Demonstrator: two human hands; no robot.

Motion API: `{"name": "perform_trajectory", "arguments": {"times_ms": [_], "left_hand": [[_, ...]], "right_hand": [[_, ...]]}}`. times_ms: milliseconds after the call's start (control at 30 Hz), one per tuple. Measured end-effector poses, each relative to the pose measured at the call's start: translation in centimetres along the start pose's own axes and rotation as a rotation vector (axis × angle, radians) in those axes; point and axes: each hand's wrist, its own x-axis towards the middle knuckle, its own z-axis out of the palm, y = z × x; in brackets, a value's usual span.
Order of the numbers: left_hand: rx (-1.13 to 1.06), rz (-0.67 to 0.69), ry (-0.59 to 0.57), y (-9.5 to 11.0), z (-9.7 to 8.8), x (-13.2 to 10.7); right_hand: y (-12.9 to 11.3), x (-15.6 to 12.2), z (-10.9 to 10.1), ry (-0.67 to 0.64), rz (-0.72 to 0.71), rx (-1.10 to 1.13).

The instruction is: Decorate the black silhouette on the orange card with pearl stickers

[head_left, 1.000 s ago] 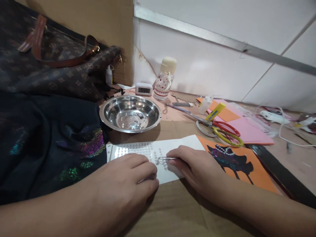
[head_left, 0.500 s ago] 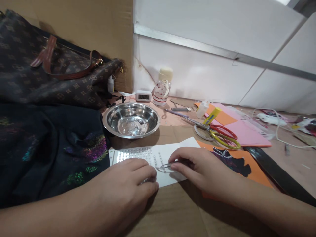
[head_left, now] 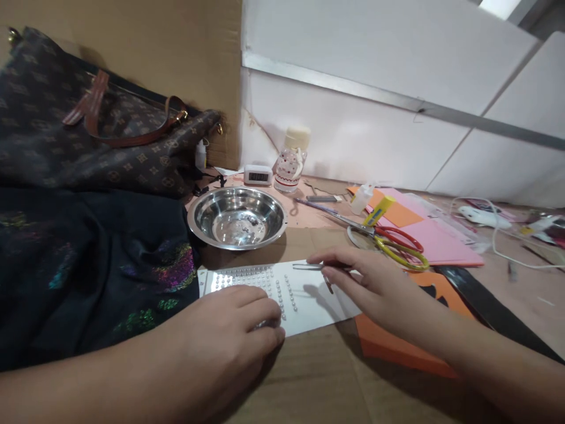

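A white sheet (head_left: 309, 297) with rows of small pearl stickers lies on the brown table in front of me. My left hand (head_left: 220, 341) rests on its near left part with curled fingers pressing it down. My right hand (head_left: 375, 288) hovers over the sheet's right end, pinching thin metal tweezers (head_left: 309, 267) that point left, lifted off the pearls. Under my right wrist lies an orange card (head_left: 397, 347) with a dark cut-out shape, mostly hidden.
A steel bowl (head_left: 237, 219) stands behind the sheet. Dark cloth (head_left: 88, 265) and a patterned handbag (head_left: 101, 141) fill the left. Scissors (head_left: 388, 238), a small bottle (head_left: 290, 160), a digital timer (head_left: 258, 175), pink sheets (head_left: 441, 238) and a cable lie at the back right.
My right hand has lifted the tweezers off the pearl rows and moved up and to the right. It now covers more of the orange card. My left hand stays put.
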Motion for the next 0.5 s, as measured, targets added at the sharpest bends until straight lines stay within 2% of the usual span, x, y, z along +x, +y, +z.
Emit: {"name": "perform_trajectory", "arguments": {"times_ms": [67,133,300,433,500], "left_hand": [[-0.008,0.028,0.005,0.0,-0.2,0.0],[0.003,0.050,0.028,-0.1,-0.3,0.0],[-0.027,0.094,0.181,-0.8,0.1,0.1],[0.040,-0.015,0.176,-1.4,0.3,0.0],[0.140,-0.079,0.192,-1.7,0.3,-0.2]], "right_hand": [[1.2,0.4,-0.4,0.047,0.014,-0.083],[2.5,0.6,-0.7,0.072,0.098,-0.140],[5.3,-0.5,-2.6,0.123,0.183,-0.218],[7.6,-2.0,-5.3,0.184,0.271,-0.302],[9.2,-2.4,-6.4,0.158,0.313,-0.325]]}}
